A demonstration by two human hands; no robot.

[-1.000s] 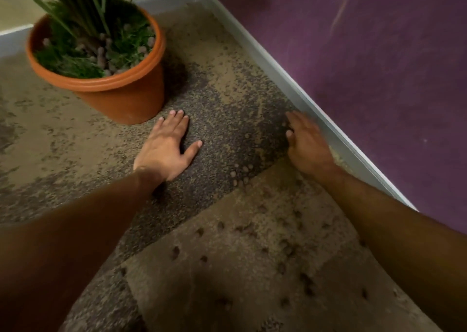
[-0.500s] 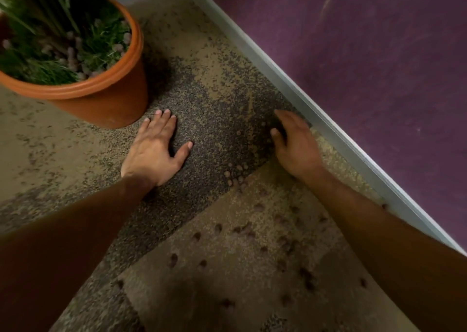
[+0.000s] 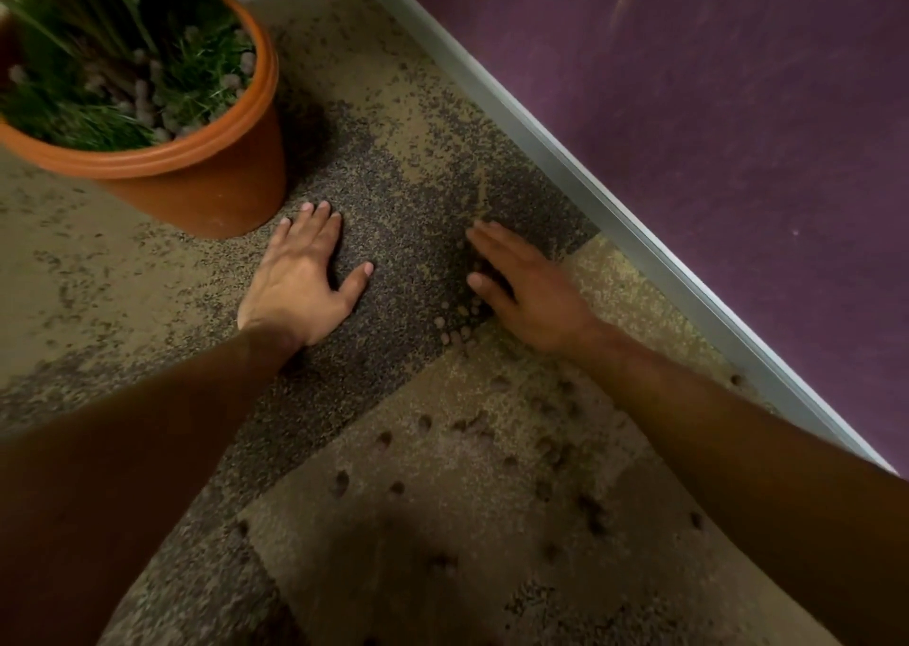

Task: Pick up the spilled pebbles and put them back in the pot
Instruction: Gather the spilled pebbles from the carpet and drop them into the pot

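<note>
An orange pot (image 3: 221,188) with green grass and pale pebbles in it stands at the upper left on the carpet. My left hand (image 3: 302,281) lies flat on the dark carpet patch just in front of the pot, fingers straight. My right hand (image 3: 526,283) lies on the carpet to the right, fingers stretched forward and edge-on, touching the floor. A small cluster of pale pebbles (image 3: 455,323) sits right beside its thumb. Several darker pebbles (image 3: 492,429) lie scattered on the tan carpet nearer me, between my forearms.
A grey skirting strip (image 3: 615,212) runs diagonally along the purple wall (image 3: 713,128) close to the right of my right hand. Mottled tan and dark carpet (image 3: 123,276) spreads to the left and towards me.
My right hand has slid left, away from the skirting, to the pale pebble cluster. My left hand stays flat in place. The view has shifted slightly.
</note>
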